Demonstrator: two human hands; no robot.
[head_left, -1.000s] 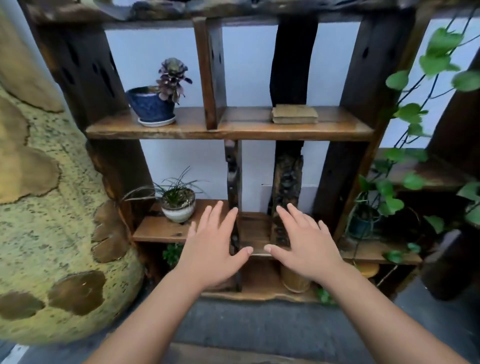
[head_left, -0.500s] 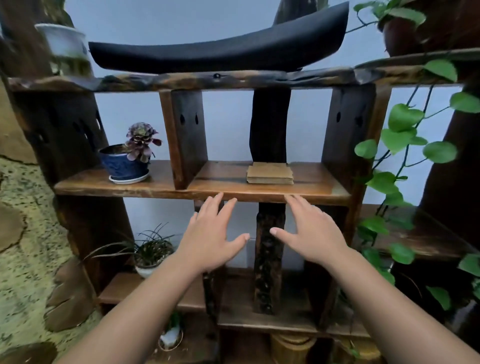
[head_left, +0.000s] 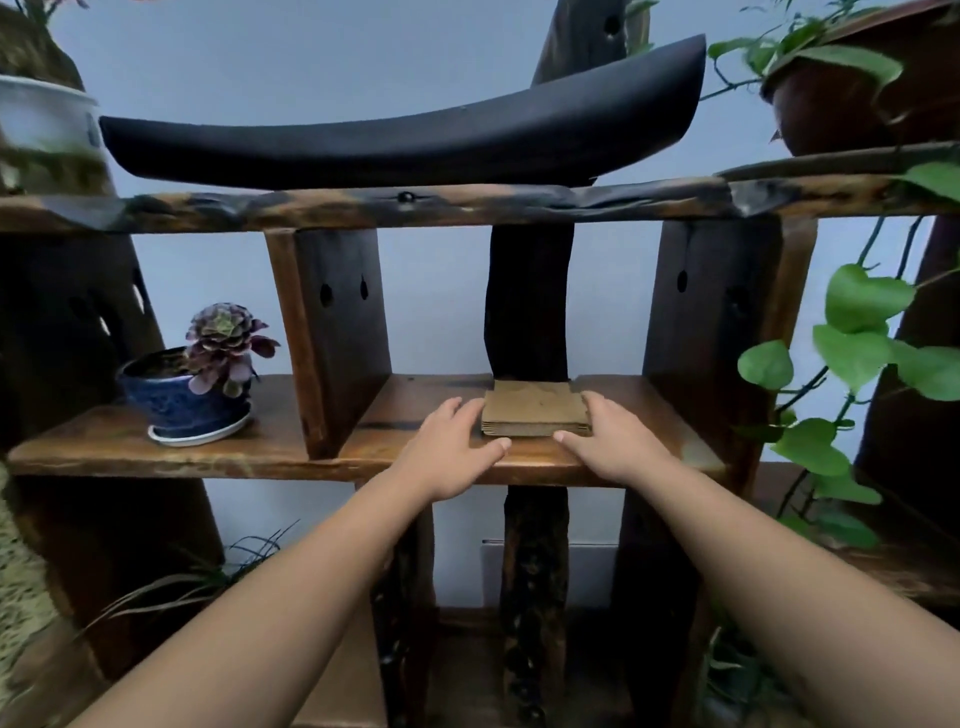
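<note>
Cardboard stack (head_left: 535, 410), a squared-off pile of thin brown sheets, sits on the middle shelf (head_left: 405, 410) of a rough wooden rack, just in front of a dark upright post (head_left: 527, 312), with a person's 2 hands flanking it. The left hand (head_left: 452, 452) and right hand (head_left: 608, 441) lie flat and open, fingers (head_left: 467, 410) straight beside the pile's edges and gripping nothing; whether they touch it cannot be told. A clean lift likely calls for both hands pressing in evenly, thumbs at the front edge and fingers reaching under the bottom sheet, so the loose layers stay squared and do not fan out. A blue pot (head_left: 176, 400) stands well apart at left.
</note>
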